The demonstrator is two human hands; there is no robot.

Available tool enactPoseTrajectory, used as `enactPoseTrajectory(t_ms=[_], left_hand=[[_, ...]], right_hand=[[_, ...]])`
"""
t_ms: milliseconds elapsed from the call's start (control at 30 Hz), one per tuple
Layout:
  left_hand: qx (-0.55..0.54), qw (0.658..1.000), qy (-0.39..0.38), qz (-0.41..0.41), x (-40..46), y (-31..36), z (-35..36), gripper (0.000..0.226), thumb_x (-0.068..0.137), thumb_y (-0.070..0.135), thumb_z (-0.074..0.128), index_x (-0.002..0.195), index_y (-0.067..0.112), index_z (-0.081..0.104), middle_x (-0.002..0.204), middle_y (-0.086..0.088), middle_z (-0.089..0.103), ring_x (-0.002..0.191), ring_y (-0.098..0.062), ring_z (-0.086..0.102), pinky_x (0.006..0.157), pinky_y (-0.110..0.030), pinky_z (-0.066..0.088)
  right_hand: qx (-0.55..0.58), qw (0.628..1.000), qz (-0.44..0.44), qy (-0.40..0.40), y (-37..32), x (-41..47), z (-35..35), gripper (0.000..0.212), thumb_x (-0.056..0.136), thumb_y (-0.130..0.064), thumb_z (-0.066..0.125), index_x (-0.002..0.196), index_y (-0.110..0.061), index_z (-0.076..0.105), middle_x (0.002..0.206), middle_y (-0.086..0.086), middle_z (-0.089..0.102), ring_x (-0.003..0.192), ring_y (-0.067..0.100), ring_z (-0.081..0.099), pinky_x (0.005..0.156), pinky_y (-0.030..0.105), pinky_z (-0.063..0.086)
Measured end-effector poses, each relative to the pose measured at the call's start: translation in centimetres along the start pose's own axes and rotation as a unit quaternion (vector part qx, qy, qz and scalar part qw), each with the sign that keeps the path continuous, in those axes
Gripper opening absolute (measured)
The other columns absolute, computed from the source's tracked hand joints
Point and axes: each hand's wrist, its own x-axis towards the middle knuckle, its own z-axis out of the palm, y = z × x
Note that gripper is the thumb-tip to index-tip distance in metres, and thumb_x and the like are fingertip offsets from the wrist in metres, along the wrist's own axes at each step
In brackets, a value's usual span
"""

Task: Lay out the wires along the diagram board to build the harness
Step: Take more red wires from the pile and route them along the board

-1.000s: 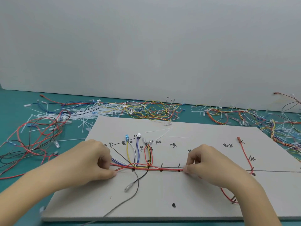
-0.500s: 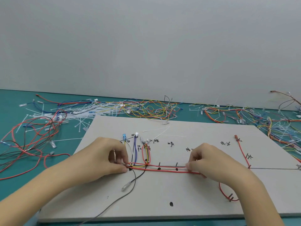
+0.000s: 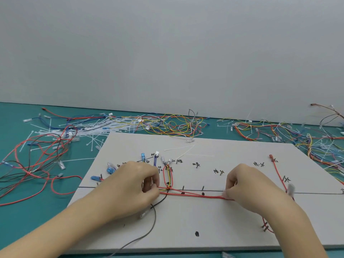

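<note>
Red wires [image 3: 193, 194] run taut between both hands along the drawn trunk line of the diagram board [image 3: 186, 220]. Left hand [image 3: 134, 185] has slid rightward since a second ago, now pinching the bundle right at the branch where the red loop [image 3: 168, 176] turns up; blue terminals [image 3: 110, 169] it covered before are exposed on its left. Likely the trunk run is being smoothed and tightened, harness part-laid. Right hand [image 3: 242, 185] has barely moved, fingers curled, pinching the red pair against the board. Black wire [image 3: 154, 218] trails off the near edge, not yet routed. Farther out, another red wire [image 3: 278, 174] climbs to its terminal at right. Loose wires and cable ties [image 3: 130, 125] litter the green table [image 3: 28, 216] beyond.
</note>
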Motion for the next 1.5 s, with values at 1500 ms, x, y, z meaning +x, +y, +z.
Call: enactPoseTrajectory(t_ms=[1500], left_hand=[[-0.022, 0.997, 0.012, 0.076, 0.5, -0.6, 2.1, 0.012, 0.098, 0.021, 0.053, 0.099, 0.022, 0.064, 0.127, 0.014, 0.054, 0.113, -0.005, 0.054, 0.092, -0.025, 0.043]], right_hand=[[-0.031, 0.994, -0.078, 0.074, 0.6, -0.4, 2.4, 0.026, 0.081, -0.019, 0.058, 0.058, -0.024, 0.047, 0.086, -0.002, 0.06, 0.08, 0.019, 0.057, 0.048, 0.018, 0.03]])
